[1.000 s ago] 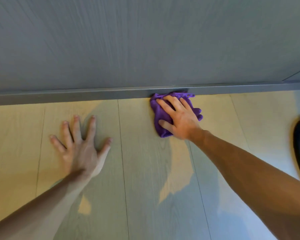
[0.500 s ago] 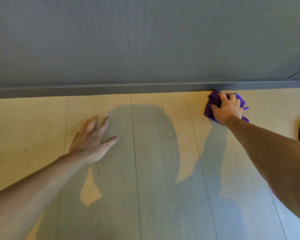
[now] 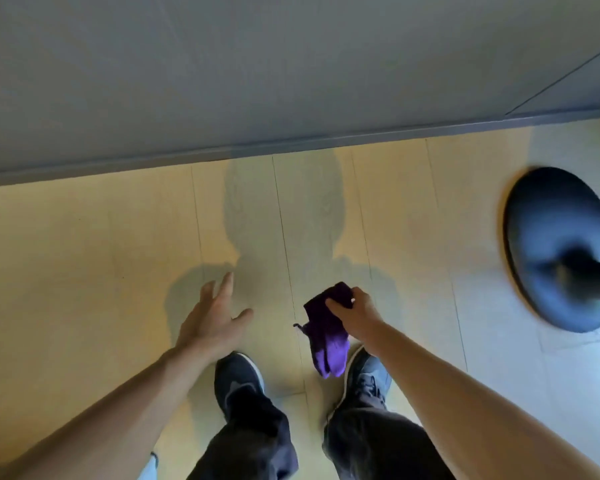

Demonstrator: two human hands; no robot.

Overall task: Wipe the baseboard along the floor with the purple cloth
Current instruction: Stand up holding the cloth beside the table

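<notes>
Purple cloth: soft, crumpled purple microfibre cloth (image 3: 326, 336), darker in its shaded upper folds and brighter violet at the lower end; it hangs limp in the air, above the floor and just in front of the shoes.
Right hand: right hand (image 3: 355, 315) pinches the top of the cloth, thumb and fingers closed on a gathered fold.
Left hand: left hand (image 3: 213, 318) holds nothing, palm turned down, fingers loosely spread, thumb out to the side.
Baseboard: long grey strip of baseboard (image 3: 291, 145) where the grey wood-grain wall panel (image 3: 257, 64) meets the far edge of the floor; the cloth is well apart from it, touching no part.
Floor: pale yellow-beige wooden plank floor (image 3: 84, 254), carrying the person's shadow.
Stance: two dark trainers (image 3: 238, 379) and dark trouser legs, seen from above (the person appears to be upright, not crouched at the wall).
Bystander object: dark round pedestal base (image 3: 555, 247) near the floor's right edge, blurred.
Progress: no wiping is under way; whether the baseboard is fully clean cannot be told, though the stance suggests a pass completed or a pause.
</notes>
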